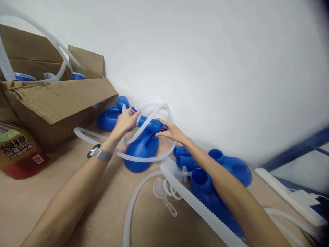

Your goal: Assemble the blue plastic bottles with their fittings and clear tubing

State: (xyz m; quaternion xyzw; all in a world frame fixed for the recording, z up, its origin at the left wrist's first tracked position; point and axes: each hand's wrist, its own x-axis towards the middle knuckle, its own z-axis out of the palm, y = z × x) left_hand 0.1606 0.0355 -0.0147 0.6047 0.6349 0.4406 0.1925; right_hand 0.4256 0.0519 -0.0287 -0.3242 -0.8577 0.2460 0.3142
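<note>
A blue plastic bottle (pixel 140 152) with a moulded handle stands on the tabletop, its short wide neck (pixel 150 125) lying sideways between my hands. My left hand (pixel 127 120) is closed at the white-rimmed end of the neck; its fingertips partly hide what they grip. Thumb and fingers of my right hand (pixel 171 131) close around the neck's other end. A translucent hose (pixel 144 159) loops in front of the bottle and over the neck. Just behind my left hand lies another blue bottle (pixel 109 119), with a round blue piece (pixel 123 102) above it.
An open cardboard box (pixel 64 99) with hoses and blue parts stands left, beside a red-filled jug (pixel 23 151). More blue bottles (pixel 238 169) lie under my right forearm. A corrugated hose (pixel 200 202) and a clear strap-like cap piece (pixel 159 188) lie in front. A white wall rises behind.
</note>
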